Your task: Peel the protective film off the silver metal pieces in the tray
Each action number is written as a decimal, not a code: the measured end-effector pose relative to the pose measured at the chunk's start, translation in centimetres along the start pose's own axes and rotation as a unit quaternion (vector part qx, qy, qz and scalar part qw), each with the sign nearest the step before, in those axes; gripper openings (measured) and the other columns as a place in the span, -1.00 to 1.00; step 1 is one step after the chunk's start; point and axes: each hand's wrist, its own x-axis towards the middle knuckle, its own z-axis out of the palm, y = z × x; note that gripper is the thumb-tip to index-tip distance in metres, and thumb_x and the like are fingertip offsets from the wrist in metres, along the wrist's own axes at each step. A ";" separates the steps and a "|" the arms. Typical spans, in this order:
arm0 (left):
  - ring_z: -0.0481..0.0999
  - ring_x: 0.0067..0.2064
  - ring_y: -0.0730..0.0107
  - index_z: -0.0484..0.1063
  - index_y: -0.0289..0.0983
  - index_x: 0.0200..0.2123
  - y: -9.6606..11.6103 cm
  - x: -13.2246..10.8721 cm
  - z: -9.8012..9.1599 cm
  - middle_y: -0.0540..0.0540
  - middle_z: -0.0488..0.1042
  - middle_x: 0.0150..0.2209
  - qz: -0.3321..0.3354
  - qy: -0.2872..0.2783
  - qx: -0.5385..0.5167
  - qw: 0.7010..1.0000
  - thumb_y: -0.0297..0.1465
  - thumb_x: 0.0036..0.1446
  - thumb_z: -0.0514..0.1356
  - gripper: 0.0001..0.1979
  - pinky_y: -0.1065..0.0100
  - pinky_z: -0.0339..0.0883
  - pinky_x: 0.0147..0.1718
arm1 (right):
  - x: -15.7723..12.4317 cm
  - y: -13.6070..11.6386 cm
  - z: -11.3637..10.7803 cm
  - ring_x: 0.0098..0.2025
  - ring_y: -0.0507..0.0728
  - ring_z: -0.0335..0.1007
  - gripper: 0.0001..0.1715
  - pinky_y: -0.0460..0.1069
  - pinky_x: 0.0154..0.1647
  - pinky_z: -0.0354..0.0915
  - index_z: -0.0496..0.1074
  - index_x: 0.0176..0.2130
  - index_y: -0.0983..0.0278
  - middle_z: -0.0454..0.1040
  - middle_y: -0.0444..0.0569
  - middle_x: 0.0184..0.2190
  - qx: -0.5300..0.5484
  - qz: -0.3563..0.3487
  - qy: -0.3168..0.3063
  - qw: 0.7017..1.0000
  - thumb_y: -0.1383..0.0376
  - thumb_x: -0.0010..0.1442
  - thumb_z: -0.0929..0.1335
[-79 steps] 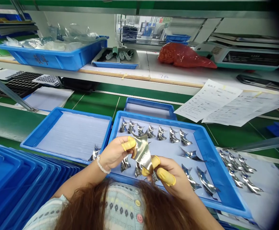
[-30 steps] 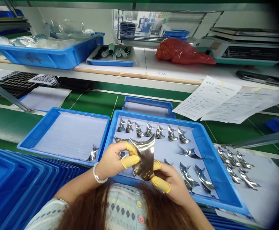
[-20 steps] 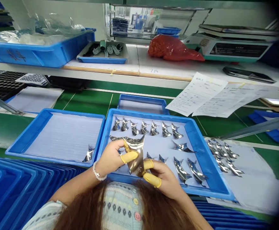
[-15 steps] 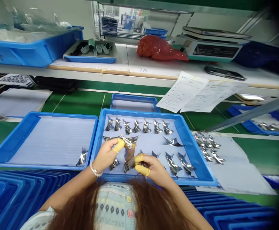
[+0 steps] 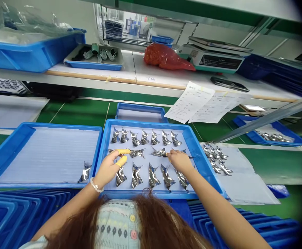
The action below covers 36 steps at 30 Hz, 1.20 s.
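A worker's open left hand point(image 5: 109, 170), yellow finger cots point(image 5: 121, 160) on, hangs empty over rows of curved metal pieces point(image 5: 137, 176) in a blue tray point(image 5: 145, 121); the half-open right hand point(image 5: 179, 160), holding nothing, sits just beside one piece point(image 5: 159, 152).

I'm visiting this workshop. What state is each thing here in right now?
Left hand: open, empty, above the tray.
Yellow finger cots: worn on two left-hand fingers.
Right hand: open, empty, reaching over the pieces.
Front blue tray: lined, holding rows of shiny curved metal pieces.
Side blue tray: lined, holding one metal piece by its right wall.
Red plastic bag: bulging, lying on the shelf.
Printed papers: flat, overlapping.
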 end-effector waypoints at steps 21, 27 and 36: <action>0.44 -0.02 0.26 0.50 -0.27 -0.12 0.3 -1.3 -0.7 -0.14 0.51 -0.07 -0.004 0.028 -0.027 0.999 -0.35 0.15 0.16 -0.75 0.24 0.24 0.06 | 8.0 -15.7 -2.2 -0.19 0.18 0.45 -0.76 0.09 -0.15 0.30 0.43 -0.13 0.34 0.51 0.04 -0.26 0.210 -0.073 -0.015 0.975 0.25 0.25 0.31; 0.47 -0.19 0.31 0.51 -0.31 -0.28 0.4 -1.3 -1.2 -0.12 0.53 -0.25 -0.018 0.009 -0.025 0.999 -0.29 0.16 0.14 -0.77 0.31 0.32 -0.11 | 5.7 -13.4 -5.2 -0.26 0.18 0.46 -0.82 -0.01 -0.25 0.28 0.47 -0.22 0.28 0.54 0.01 -0.34 0.337 -0.046 0.026 0.940 0.37 0.14 0.31; 0.45 -0.04 0.23 0.49 -0.30 -0.13 0.5 -0.8 0.1 -0.17 0.51 -0.09 0.013 -0.053 -0.097 0.994 -0.21 0.16 0.17 -0.68 0.24 0.25 0.03 | -2.7 -12.6 -8.6 -0.49 0.07 0.34 -0.73 -0.06 -0.52 0.28 0.49 -0.31 0.25 0.47 -0.07 -0.49 0.788 -0.109 0.099 0.597 0.14 0.02 0.46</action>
